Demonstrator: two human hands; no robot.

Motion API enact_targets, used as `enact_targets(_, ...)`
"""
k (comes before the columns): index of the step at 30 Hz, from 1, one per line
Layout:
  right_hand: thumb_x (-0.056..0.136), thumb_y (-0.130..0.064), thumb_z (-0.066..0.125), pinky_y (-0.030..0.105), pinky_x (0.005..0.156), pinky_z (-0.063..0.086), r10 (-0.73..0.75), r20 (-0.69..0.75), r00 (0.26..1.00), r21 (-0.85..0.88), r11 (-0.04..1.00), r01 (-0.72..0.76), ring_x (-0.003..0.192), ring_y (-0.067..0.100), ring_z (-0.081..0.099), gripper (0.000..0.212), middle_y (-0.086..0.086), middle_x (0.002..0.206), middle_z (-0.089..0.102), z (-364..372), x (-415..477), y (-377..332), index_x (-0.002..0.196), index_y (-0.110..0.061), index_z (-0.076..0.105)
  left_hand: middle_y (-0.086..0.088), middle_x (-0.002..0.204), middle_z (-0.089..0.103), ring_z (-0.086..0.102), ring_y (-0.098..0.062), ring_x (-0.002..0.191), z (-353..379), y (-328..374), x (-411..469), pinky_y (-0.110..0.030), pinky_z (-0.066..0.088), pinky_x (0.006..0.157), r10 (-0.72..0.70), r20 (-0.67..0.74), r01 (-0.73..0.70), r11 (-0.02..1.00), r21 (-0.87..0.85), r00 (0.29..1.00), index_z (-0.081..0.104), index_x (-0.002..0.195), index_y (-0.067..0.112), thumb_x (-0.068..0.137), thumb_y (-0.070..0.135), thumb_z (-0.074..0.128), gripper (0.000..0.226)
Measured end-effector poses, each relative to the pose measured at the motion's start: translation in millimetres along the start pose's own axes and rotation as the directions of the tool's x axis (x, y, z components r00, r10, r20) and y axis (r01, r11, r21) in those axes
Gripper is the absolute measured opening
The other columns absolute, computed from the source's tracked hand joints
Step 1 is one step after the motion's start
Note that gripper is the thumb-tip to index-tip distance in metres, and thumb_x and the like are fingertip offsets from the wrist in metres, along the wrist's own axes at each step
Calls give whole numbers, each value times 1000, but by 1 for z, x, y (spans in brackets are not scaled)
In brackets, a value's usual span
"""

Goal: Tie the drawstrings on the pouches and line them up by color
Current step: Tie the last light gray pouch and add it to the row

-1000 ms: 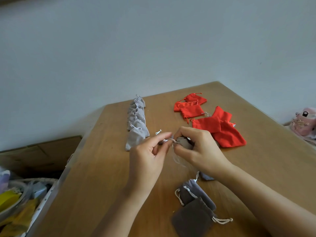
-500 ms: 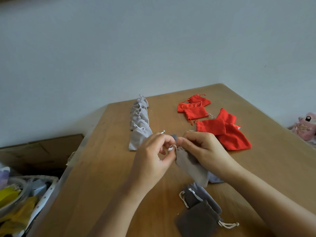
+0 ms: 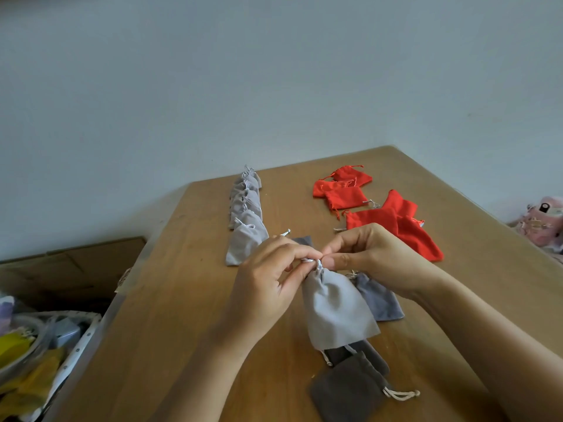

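Light grey fabric pouch is hung by its white drawstring, pinched by left hand and right hand; likely risk: if cord is slipped, knot is left slack and pouch is dropped toward 6 o'clock.

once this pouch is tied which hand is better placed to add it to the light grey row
Left. The left hand sits right beside the row of light grey pouches, whose near end lies just past its knuckles; the right hand would have to cross over. Both pinch the drawstring.
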State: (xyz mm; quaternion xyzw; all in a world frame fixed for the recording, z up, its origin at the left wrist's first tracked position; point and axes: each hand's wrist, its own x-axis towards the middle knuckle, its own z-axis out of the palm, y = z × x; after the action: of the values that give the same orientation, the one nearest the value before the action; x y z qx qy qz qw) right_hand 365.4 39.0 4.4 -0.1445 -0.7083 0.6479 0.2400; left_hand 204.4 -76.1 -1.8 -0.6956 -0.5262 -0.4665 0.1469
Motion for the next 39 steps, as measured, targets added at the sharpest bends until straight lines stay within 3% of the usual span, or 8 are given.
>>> enact_targets(5,78,-6,70,16,60,48,-1,84,996,30,1000,-1,65,13,61,11,15,76,69,-5,-1,0,85,1,72,4,81,68,52,4,79,1,1,0,-15,42,82,52,20,-51,997,-55,998,74,87,7,83,9,71,6)
enact_targets(9,85,8,62,10,52,41,-14,121,993,8,1000,13,55,1,57,8,0,66,67,-2,-3,-2,83,2,66,3,81,70,60,-5,77,0,3,1,-16,45,78,47,31,-44,994,-100,998,75,88,8,82,12,72,8)
enact_targets(12,85,11,62,12,60,47,-13,169,985,69,998,2,64,4,64,10,1,72,71,-4,-4,-2,84,2,66,2,82,71,63,-10,77,-1,6,1,-21,49,74,32,32,-27,988,-154,999,75,88,8,82,12,72,8)
enact_targets(20,69,-25,85,24,78,54,-3,283,959,150,988,-41,78,16,68,26,9,83,73,-9,-1,6,86,-8,75,1,84,74,68,-12,79,-6,11,3,-34,54,70,16,89,10,959,-282,996,75,88,8,82,16,71,11)
enact_targets(25,72,-13,79,18,73,51,-22,267,963,119,993,-10,75,10,67,11,3,81,73,-3,-2,1,82,-11,74,3,87,74,69,-10,81,-7,10,3,-32,55,73,0,98,30,951,-309,995,75,88,8,80,15,73,11)
enact_targets(32,84,11,61,13,51,36,3,77,997,-161,987,9,54,5,47,11,1,63,56,-3,-3,-6,77,3,61,10,74,71,62,-1,69,-10,8,2,-8,45,65,-116,73,117,993,-6,991,71,73,9,78,25,76,17)
enact_targets(37,80,6,63,15,49,36,-69,-59,996,-442,896,36,52,6,43,6,4,60,54,-8,-4,-10,75,4,61,12,69,66,59,-5,62,-10,16,1,-18,45,58,-91,140,87,996,35,986,67,72,12,83,32,64,23)
enact_targets(39,77,5,64,27,52,43,-112,-85,990,-495,867,56,56,10,49,10,5,64,60,-5,-4,-8,72,-4,62,13,69,66,59,-6,62,-10,15,1,-24,45,58,-100,162,99,995,17,982,66,72,13,84,31,64,22)
